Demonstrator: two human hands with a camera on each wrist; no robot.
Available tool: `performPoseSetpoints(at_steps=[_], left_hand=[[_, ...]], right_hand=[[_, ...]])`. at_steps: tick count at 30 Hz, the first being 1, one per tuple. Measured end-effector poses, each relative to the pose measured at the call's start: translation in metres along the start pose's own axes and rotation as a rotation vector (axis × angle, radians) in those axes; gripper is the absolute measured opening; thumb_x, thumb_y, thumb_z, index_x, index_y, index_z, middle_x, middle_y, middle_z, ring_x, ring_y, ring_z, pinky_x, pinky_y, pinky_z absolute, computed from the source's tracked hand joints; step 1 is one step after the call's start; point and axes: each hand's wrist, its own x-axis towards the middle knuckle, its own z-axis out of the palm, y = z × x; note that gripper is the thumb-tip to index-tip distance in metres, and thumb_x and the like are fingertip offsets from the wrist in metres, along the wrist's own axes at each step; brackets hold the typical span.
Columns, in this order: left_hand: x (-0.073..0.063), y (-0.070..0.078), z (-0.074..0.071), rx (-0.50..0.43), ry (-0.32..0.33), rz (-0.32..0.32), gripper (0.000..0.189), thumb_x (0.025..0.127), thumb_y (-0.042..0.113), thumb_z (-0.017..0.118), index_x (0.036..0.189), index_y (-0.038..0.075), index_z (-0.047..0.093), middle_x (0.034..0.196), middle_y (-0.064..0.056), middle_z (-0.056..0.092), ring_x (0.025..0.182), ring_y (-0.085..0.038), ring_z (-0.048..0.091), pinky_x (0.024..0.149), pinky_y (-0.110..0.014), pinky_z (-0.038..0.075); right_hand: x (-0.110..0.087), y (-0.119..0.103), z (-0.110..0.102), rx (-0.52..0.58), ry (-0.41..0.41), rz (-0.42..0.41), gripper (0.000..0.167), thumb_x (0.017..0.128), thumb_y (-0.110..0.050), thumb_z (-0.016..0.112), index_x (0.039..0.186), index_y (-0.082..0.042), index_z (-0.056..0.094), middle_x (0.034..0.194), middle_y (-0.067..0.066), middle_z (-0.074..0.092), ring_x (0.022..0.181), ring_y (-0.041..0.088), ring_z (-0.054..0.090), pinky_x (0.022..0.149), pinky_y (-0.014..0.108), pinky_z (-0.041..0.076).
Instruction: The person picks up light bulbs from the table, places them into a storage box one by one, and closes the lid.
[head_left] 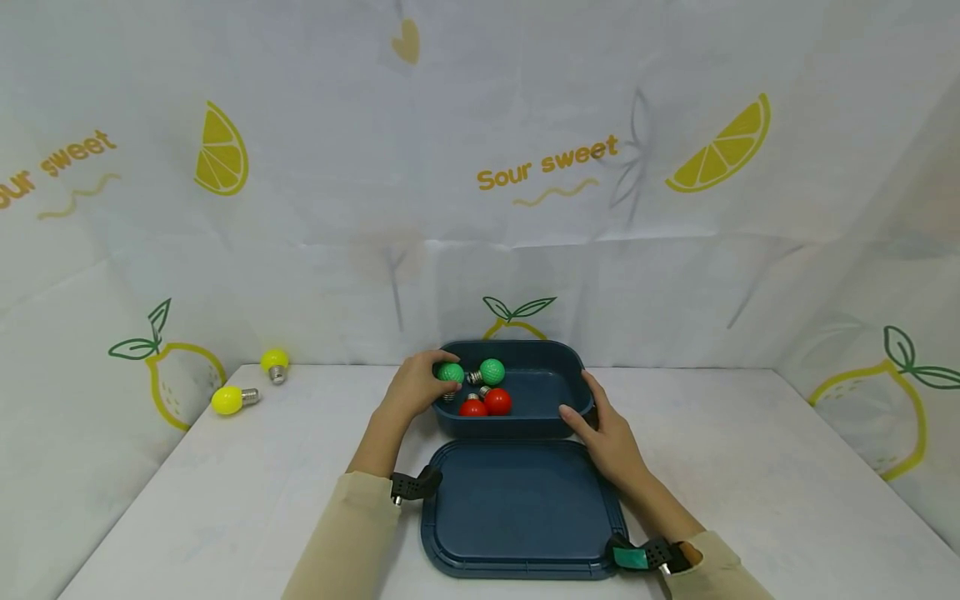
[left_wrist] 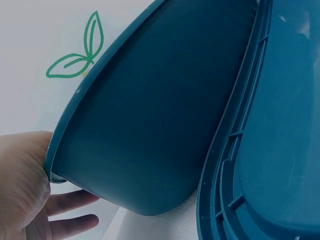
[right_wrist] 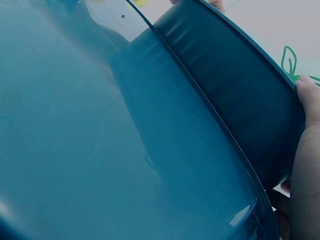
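A dark blue box (head_left: pixel 551 392) stands in the head view's middle. My left hand (head_left: pixel 411 387) reaches over its left rim, thumb and forefinger pinching a green light bulb (head_left: pixel 451 372). In the left wrist view, the box wall hides the bulb and fingertips, and two fingers (left_wrist: pixel 75 227) show outside the rim. A second green light bulb (head_left: pixel 492 371) and two red light bulbs (head_left: pixel 498 402) lie in the box's left half. My right hand (head_left: pixel 611 437) grips the right end of the box, thumb (right_wrist: pixel 310 100) at the rim and other fingers around the outside.
A flat dark blue lid (head_left: pixel 525 504) lies on the white table (head_left: pixel 187 517) in front of the box. Two yellow light bulbs (head_left: pixel 228 400) lie toward the table's far left corner. A white printed cloth (head_left: pixel 337 275) hangs behind the table.
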Motion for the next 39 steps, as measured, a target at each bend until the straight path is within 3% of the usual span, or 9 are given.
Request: performPoseSetpoints(at_steps=[13,20,33,39], left_hand=[[-0.0003,-0.0016,0.0005,-0.01,0.005,0.013,0.041,0.084,0.023,0.082,0.124,0.016,0.072,0.134,-0.01,0.067,0.122,-0.03,0.063,0.103,-0.05,0.051],[-0.0004,-0.0019,0.0003,-0.012,0.002,0.005,0.042,0.085,0.024,0.082,0.125,0.016,0.072,0.136,-0.01,0.066,0.125,-0.031,0.061,0.105,-0.05,0.05],[0.0012,-0.0005,-0.0006,-0.02,0.0,-0.008,0.042,0.084,0.023,0.082,0.124,0.016,0.072,0.135,-0.01,0.067,0.126,-0.031,0.06,0.107,-0.051,0.048],[0.0009,-0.001,-0.0005,-0.028,0.001,-0.004,0.042,0.084,0.023,0.082,0.124,0.016,0.072,0.135,-0.01,0.067,0.127,-0.031,0.06,0.108,-0.051,0.048]], right_hand=[[0.0007,0.0005,0.0004,-0.007,-0.001,0.0,0.074,0.102,-0.043,0.056,0.163,-0.023,0.019,0.13,0.022,0.066,0.11,0.032,0.067,0.096,0.056,0.05],[0.0005,-0.0002,0.0001,0.004,-0.009,-0.001,0.075,0.102,-0.042,0.056,0.163,-0.021,0.018,0.146,0.026,0.054,0.122,0.038,0.063,0.103,0.062,0.047],[0.0008,0.0004,0.0004,-0.002,0.0,-0.001,0.075,0.102,-0.042,0.056,0.163,-0.022,0.019,0.136,0.024,0.062,0.113,0.033,0.066,0.098,0.057,0.05],[0.0005,0.0,0.0001,-0.001,-0.003,0.004,0.075,0.102,-0.043,0.056,0.163,-0.022,0.018,0.139,0.025,0.06,0.115,0.035,0.066,0.1,0.059,0.049]])
